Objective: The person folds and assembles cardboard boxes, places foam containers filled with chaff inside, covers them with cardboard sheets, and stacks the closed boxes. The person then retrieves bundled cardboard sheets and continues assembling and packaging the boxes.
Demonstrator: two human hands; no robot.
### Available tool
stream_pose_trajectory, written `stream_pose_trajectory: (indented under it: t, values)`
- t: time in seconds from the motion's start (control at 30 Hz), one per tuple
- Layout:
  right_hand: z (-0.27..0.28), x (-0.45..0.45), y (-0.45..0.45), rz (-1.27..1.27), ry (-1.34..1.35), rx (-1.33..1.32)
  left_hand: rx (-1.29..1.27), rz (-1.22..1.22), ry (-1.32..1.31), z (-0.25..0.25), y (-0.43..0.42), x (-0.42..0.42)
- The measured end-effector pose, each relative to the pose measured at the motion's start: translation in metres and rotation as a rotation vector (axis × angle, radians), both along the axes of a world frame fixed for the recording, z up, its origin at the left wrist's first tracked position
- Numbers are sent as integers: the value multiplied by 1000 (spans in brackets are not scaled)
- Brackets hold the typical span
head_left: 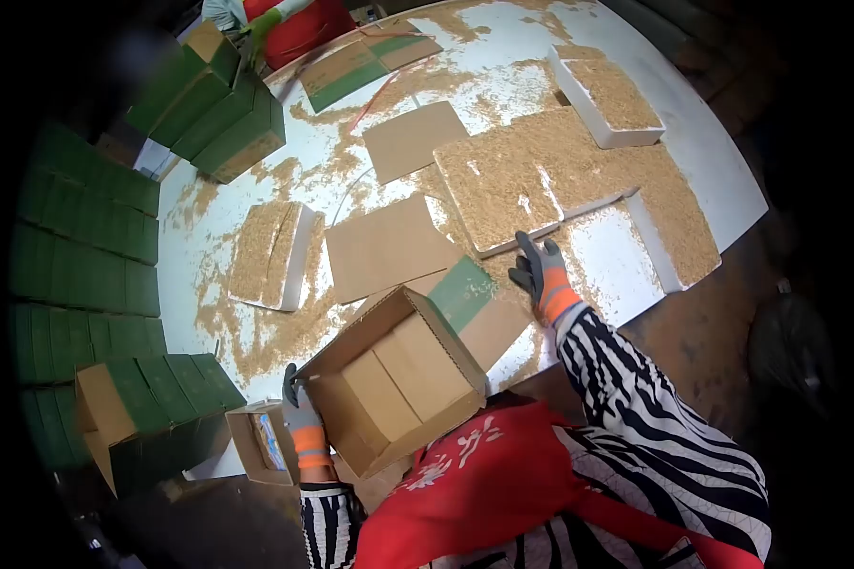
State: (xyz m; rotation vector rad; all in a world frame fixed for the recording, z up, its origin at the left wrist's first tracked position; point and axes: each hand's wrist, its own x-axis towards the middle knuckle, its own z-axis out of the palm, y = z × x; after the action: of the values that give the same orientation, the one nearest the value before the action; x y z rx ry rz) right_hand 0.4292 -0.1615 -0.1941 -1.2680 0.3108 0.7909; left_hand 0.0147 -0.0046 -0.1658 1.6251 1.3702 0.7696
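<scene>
An open cardboard box is tilted in front of my body, its inside bare. At its left edge my left hand, in a grey and orange glove, is closed on the cardboard wall. My right hand, gloved alike, reaches over the table with fingers apart. Its fingertips are at the front edge of a white tray filled with brown shavings; whether they touch is unclear. A cardboard flap with a green stripe lies between the box and the right hand.
Shavings are scattered over the white table. Flat cardboard sheets lie mid-table. Other shaving-filled trays stand left and far right. Green boxes are stacked at the left. A small box holds something blue. Another person's gloved hand shows at the back.
</scene>
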Motion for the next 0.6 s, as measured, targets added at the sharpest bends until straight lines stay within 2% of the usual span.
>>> stream_pose_trajectory:
  t: [0.07, 0.13, 0.17, 0.2, 0.23, 0.3, 0.37, 0.4, 0.47, 0.5, 0.57, 0.6]
  values:
    - [-96, 50, 22, 17, -24, -148, 17, 47, -23, -3, 0, 5]
    - [-103, 57, 30, 442, -660, -493, 41, 62, 15, 1, -2, 13]
    - [-106, 61, 34, 534, -982, -684, 49, 69, 38, 4, -4, 14]
    - [-119, 61, 48, 298, -599, -459, 62, 82, 31, 3, -4, 14]
    - [-128, 67, 45, 439, -718, -536, 69, 80, 44, 5, -3, 16]
    - [-101, 69, 42, 683, -991, -682, 76, 79, 75, 11, -4, 17]
    - [-102, 64, 34, 446, -1056, -463, 98, 51, 104, 9, 2, 12]
    - [-103, 63, 31, 396, -1207, -367, 105, 36, 119, 7, 2, 11]
    - [-94, 64, 41, 125, -437, -56, 92, 55, 146, 7, 4, 14]
    - [-91, 68, 59, -142, 98, 119, 90, 72, 155, 8, 7, 18]
    - [-73, 57, 65, -316, -74, 129, 117, 93, 191, 16, 11, 29]
    - [-71, 50, 74, -340, -63, 186, 113, 97, 219, 22, 12, 36]
